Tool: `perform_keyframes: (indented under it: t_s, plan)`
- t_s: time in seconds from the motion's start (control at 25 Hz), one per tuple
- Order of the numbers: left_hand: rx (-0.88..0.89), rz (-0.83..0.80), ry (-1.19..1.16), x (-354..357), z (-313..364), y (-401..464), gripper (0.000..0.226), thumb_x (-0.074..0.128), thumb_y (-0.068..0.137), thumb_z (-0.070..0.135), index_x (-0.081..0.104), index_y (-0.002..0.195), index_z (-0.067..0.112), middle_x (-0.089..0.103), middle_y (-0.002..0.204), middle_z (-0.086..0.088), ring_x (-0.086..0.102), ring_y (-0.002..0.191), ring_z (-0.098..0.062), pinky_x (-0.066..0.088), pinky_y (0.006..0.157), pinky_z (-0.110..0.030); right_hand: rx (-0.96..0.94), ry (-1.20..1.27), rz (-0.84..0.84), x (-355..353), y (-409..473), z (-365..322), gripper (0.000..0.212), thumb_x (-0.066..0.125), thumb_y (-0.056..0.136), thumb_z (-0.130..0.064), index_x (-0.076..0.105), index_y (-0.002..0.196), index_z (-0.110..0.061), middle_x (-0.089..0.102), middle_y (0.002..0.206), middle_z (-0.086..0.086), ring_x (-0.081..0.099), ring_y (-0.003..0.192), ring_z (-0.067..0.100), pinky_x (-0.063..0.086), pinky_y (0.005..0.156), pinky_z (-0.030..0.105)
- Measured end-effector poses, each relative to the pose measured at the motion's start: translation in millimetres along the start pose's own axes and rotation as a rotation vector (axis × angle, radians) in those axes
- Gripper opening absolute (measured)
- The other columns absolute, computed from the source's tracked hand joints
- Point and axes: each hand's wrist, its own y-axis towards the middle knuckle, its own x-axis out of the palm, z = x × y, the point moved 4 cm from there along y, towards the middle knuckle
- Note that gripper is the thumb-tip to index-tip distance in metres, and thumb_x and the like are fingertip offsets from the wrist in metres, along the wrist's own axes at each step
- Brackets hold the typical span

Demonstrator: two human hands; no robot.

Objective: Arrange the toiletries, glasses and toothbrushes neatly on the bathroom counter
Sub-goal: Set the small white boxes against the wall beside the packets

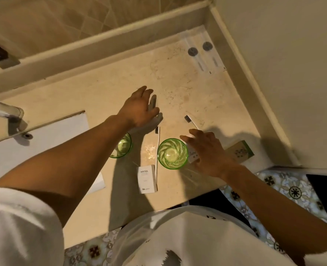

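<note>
1. Head view: the beige stone counter [105,89] runs from a white sink [34,143] and a metal tap [7,112] on the left to a corner on the right.
2. The left hand [137,110] reaches to the middle of the counter, palm down. A small grey object [153,101] shows at its fingers, which curl round it; how firmly they grip I cannot tell.
3. The right hand [208,150] hovers low on the right with fingers spread and loose. It covers part of a small printed box [193,157]; whether it touches the box is unclear.
4. Two green glasses stand upright: the left glass [122,145], half hidden by the left forearm, and the right glass [172,153], just beside the right hand.
5. A white toothbrush [157,150] lies between the glasses, its head pointing far. A second toothbrush [190,121] lies just beyond the right hand's fingertips.
6. A white box marked HOTEL [147,178] lies near the front edge, touching the first toothbrush's handle.
7. A long green-ended carton [240,151] lies to the right of the right hand.
8. Two clear sealed packets [204,52] lie side by side in the far right corner.
</note>
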Motion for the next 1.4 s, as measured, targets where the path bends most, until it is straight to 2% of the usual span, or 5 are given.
perform_keyframes:
  t_s: [0.36, 0.6, 0.76, 1.0, 1.4]
  plan:
    - [-0.070, 0.053, 0.020, -8, -16, 11, 0.076, 0.059, 0.100, 0.045, 0.029, 0.160, 0.011, 0.022, 0.169, -0.019, 0.020, 0.155, -0.034, 0.022, 0.123, -0.045, -0.065, 0.023, 0.045, -15, 20, 11, 0.095, 0.081, 0.072, -0.029, 0.034, 0.153, -0.027, 0.041, 0.147, 0.002, 0.039, 0.119, 0.027, 0.044, 0.101, 0.048]
    - [-0.120, 0.081, 0.017, -4, -28, 49, 0.070, 0.054, 0.089, 0.049, 0.048, 0.139, 0.001, 0.041, 0.148, -0.024, 0.038, 0.137, -0.040, 0.031, 0.113, -0.047, 0.073, 0.183, 0.226, -71, 90, 36, 0.104, 0.082, 0.071, -0.051, 0.028, 0.154, -0.023, 0.043, 0.131, 0.014, 0.044, 0.118, 0.030, 0.047, 0.099, 0.044]
    - [-0.146, 0.158, 0.108, 2, -40, 88, 0.068, 0.045, 0.099, 0.047, 0.034, 0.153, 0.008, 0.018, 0.168, -0.020, 0.015, 0.155, -0.035, 0.010, 0.127, -0.052, 0.250, 0.477, 0.265, -88, 146, 47, 0.098, 0.069, 0.071, -0.070, 0.024, 0.151, -0.036, 0.040, 0.131, 0.005, 0.048, 0.117, 0.023, 0.052, 0.096, 0.041]
    - [-0.155, 0.351, 0.093, 12, -60, 126, 0.075, 0.035, 0.096, 0.052, 0.032, 0.161, 0.014, 0.017, 0.172, -0.008, 0.005, 0.160, -0.020, 0.000, 0.129, -0.048, 0.376, 0.255, 0.516, -103, 211, 44, 0.080, 0.055, 0.069, -0.083, 0.041, 0.125, -0.027, 0.046, 0.105, 0.003, 0.051, 0.091, 0.022, 0.056, 0.079, 0.041]
    - [-0.144, 0.408, 0.069, 12, -66, 126, 0.072, 0.040, 0.093, 0.049, 0.044, 0.155, 0.013, 0.029, 0.169, -0.008, 0.014, 0.159, -0.019, -0.001, 0.129, -0.044, 0.233, 0.230, 0.497, -110, 276, 34, 0.096, 0.074, 0.072, -0.064, 0.024, 0.147, -0.030, 0.039, 0.137, 0.003, 0.045, 0.123, 0.022, 0.046, 0.103, 0.038]
